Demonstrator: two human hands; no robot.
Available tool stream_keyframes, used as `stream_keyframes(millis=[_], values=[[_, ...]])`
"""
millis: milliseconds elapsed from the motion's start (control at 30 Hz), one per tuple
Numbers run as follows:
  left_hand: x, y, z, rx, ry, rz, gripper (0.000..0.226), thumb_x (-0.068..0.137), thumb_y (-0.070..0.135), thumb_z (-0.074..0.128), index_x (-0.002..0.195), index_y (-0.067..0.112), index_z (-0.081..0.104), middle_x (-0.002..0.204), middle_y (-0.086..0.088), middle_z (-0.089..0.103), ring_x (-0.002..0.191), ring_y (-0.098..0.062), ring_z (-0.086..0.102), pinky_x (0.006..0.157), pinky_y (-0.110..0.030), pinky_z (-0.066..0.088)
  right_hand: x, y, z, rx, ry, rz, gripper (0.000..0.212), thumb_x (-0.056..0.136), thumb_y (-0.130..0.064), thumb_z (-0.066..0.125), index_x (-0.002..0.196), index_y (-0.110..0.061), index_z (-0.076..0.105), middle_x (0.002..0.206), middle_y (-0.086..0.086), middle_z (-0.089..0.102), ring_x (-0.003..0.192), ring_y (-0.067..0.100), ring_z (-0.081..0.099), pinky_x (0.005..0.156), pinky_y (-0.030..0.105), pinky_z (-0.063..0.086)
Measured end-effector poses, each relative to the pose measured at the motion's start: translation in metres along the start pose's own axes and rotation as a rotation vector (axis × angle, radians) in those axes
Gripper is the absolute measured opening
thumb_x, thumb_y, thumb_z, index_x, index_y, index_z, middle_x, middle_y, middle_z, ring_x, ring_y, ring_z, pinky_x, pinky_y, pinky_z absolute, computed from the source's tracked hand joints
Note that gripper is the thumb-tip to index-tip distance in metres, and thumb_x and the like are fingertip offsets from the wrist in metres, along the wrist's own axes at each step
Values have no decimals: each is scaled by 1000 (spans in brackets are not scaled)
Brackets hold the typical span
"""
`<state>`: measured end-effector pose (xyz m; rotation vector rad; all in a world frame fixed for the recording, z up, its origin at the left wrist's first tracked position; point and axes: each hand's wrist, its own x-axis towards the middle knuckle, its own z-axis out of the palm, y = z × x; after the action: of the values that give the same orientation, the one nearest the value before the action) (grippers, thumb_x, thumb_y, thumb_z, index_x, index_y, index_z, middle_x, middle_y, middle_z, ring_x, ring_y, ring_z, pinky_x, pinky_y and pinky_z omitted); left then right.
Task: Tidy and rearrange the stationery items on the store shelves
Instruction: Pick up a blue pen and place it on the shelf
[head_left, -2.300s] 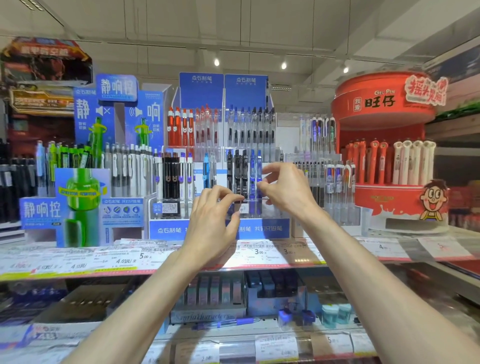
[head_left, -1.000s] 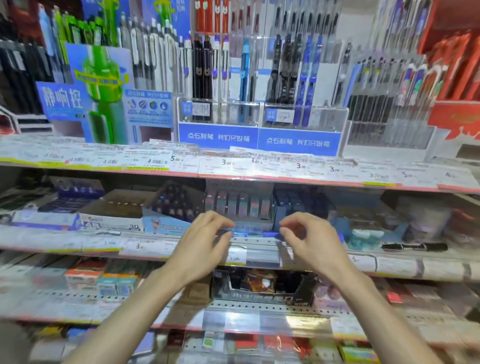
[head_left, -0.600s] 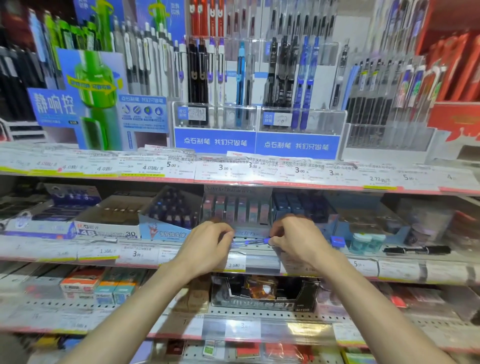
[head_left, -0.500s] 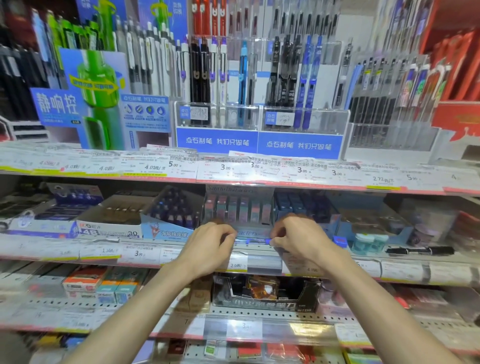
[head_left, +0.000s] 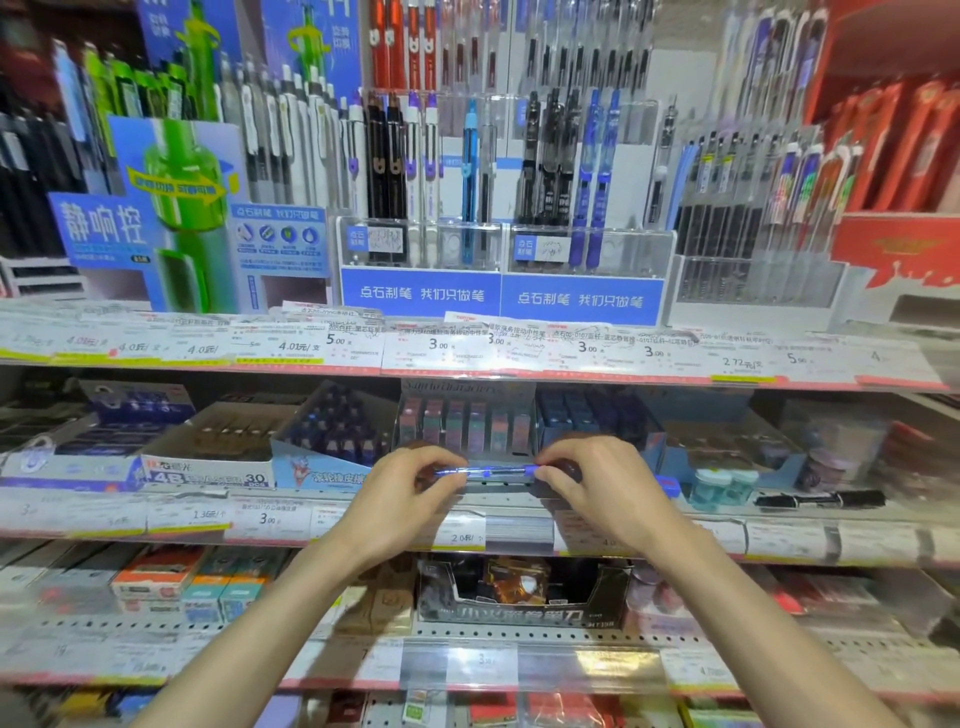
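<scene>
Blue pen (head_left: 488, 472) (ends hidden by hands)

Left hand (head_left: 410, 486), right hand (head_left: 597, 486) pinch blue pen (head_left: 488, 472) ends (held level); middle shelf (head_left: 779, 540) front.

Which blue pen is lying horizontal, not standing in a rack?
The blue pen held between left hand and right hand at the middle shelf; the rest stand upright.

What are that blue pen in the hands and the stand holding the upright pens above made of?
The blue pen, held at both ends, looks like clear glossy plastic: its barrel is see-through with blue inside. The pen stand seems to be transparent acrylic or similar hard plastic, since the pens show through its front wall; the blue strip below looks like printed card.
</scene>
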<state>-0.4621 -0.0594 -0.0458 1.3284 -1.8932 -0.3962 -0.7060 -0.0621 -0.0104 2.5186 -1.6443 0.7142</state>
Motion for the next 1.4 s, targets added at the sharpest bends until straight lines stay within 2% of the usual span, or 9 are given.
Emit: stream_keyframes(millis=[167,333,467,767,867,1000,1100,1233,1400], values=[[-18,7,-13,-198,63,16,9,89,34,70,97,34,74,99,14,68,92,-8,65,84,-29,53,-18,-5,1,83,117,-82,24,97,-38,57,118,-31,68,108,-16,67,102,5,59,92,30,48],[-27,33,-39,-258,118,72,7,87,31,73,93,31,76,96,12,72,87,-7,68,79,-23,52,-26,-25,-14,176,218,-206,22,96,-31,58,115,-26,68,97,-16,60,91,0,57,84,28,50],[-24,64,-58,-328,118,121,11,84,34,73,93,30,75,88,8,75,82,-12,72,79,-33,55,-24,-45,-35,181,329,-310,20,94,-26,63,113,-24,69,94,-14,61,85,3,59,77,29,52],[3,134,-86,-358,197,242,2,87,23,72,88,23,74,76,0,74,61,-18,70,57,-24,54,-5,-58,-106,116,483,-421,24,94,-33,63,115,-22,70,96,-9,63,81,10,63,69,37,54],[25,155,-91,-310,228,286,6,88,24,72,92,21,73,76,1,74,63,-12,69,60,-20,53,7,-53,-126,46,552,-389,20,90,-32,67,107,-22,72,91,-7,68,85,17,62,75,39,53],[58,174,-90,-220,296,334,18,87,33,72,103,24,71,81,5,72,76,-8,69,72,-29,57,25,-44,-151,17,586,-298,17,86,-28,74,101,-21,71,87,-7,70,81,15,62,79,37,52],[74,183,-86,-136,387,362,27,89,37,69,114,26,65,91,11,71,84,0,65,77,-19,52,32,-34,-162,16,650,-242,16,87,-26,73,102,-19,71,87,-8,68,75,11,62,77,35,54],[89,179,-74,195,431,457,34,93,38,63,124,25,62,115,10,63,109,-6,53,98,-28,43,44,-23,-181,238,782,-79,21,90,-27,70,108,-17,70,90,-8,68,75,1,63,79,28,57],[106,166,-59,375,468,497,33,92,37,63,122,23,67,116,7,58,112,-14,47,99,-34,39,72,-31,-209,456,901,6,26,91,-34,68,112,-20,71,94,-9,73,83,2,67,84,32,58]])
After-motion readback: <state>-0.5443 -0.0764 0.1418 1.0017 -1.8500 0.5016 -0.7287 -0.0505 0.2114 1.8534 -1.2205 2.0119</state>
